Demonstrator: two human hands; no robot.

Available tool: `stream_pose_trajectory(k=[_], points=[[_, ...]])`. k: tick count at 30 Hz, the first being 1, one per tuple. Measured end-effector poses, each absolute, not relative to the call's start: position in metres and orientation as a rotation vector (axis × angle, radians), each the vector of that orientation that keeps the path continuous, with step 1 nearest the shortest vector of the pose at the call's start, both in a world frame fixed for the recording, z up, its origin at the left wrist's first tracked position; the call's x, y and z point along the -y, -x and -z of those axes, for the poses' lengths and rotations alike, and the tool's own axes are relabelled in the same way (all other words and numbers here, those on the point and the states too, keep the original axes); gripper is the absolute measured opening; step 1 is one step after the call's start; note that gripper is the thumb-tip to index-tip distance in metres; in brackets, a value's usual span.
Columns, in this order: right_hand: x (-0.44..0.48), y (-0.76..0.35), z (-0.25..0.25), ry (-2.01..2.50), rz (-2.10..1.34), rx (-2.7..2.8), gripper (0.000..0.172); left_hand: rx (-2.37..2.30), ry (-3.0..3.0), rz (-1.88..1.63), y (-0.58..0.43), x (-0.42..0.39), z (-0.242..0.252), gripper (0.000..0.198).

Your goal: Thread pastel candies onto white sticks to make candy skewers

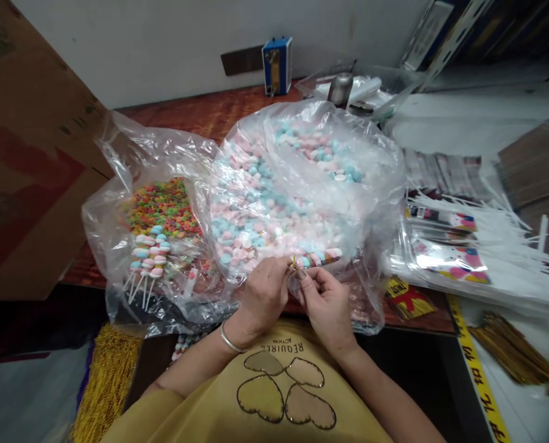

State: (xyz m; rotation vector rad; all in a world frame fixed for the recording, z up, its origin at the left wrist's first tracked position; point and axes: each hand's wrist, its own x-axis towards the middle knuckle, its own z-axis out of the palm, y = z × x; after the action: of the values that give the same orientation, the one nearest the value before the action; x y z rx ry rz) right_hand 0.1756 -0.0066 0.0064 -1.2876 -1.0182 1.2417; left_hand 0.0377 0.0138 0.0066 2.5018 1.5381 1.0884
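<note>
Pink, white and blue marshmallows in a small clear wrapper form a marshmallow skewer (pixel 319 258), which points to the right just above my fingers. A gold twist tie (pixel 294 263) circles the wrapper's gathered neck. My left hand (pixel 264 294), with a bracelet at the wrist, is closed, its fingertips pinching at the tie. Thumb and fingers of my right hand (pixel 328 306) are closed on the skewer's neck, touching the left fingertips. The stick end is hidden by my hands. Behind them spreads a large clear bag of loose marshmallows (pixel 260 191).
Left lie several finished-looking marshmallow sticks (pixel 149 255) on a bag of colourful ring candies (pixel 166 206). Right are white sticks (pixel 509 246), printed wrappers (pixel 449 261), a twist-tie packet (pixel 407 298) and loose gold ties (pixel 514 347). A cardboard box (pixel 29 147) stands left; a blue box (pixel 277 66) stands behind.
</note>
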Motion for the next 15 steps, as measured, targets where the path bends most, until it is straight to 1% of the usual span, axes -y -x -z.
stream_pose_trajectory(k=[5, 7, 9, 10, 12, 15], points=[[0.007, -0.175, -0.006, 1.33, -1.17, 1.07, 0.04, -1.505, -2.281, -1.123, -0.038, -0.012, -0.007, 0.02], [0.006, -0.173, -0.003, 1.367, -1.066, 1.117, 0.035, -1.475, -1.979, -1.177, -0.04, -0.015, -0.007, 0.016], [0.004, -0.172, 0.002, 1.407, -0.894, 1.198, 0.027, -1.406, -1.514, -1.198, -0.044, -0.019, -0.007, 0.008], [0.003, -0.172, 0.005, 1.42, -0.805, 1.244, 0.024, -1.343, -1.256, -1.194, -0.047, -0.021, -0.007, 0.008], [-0.001, -0.171, 0.01, 1.43, -0.687, 1.316, 0.021, -1.168, -0.811, -1.163, -0.052, -0.026, -0.008, 0.022], [-0.008, -0.173, 0.012, 1.411, -0.644, 1.33, 0.017, -0.95, -0.482, -1.129, -0.058, -0.029, -0.01, 0.041]])
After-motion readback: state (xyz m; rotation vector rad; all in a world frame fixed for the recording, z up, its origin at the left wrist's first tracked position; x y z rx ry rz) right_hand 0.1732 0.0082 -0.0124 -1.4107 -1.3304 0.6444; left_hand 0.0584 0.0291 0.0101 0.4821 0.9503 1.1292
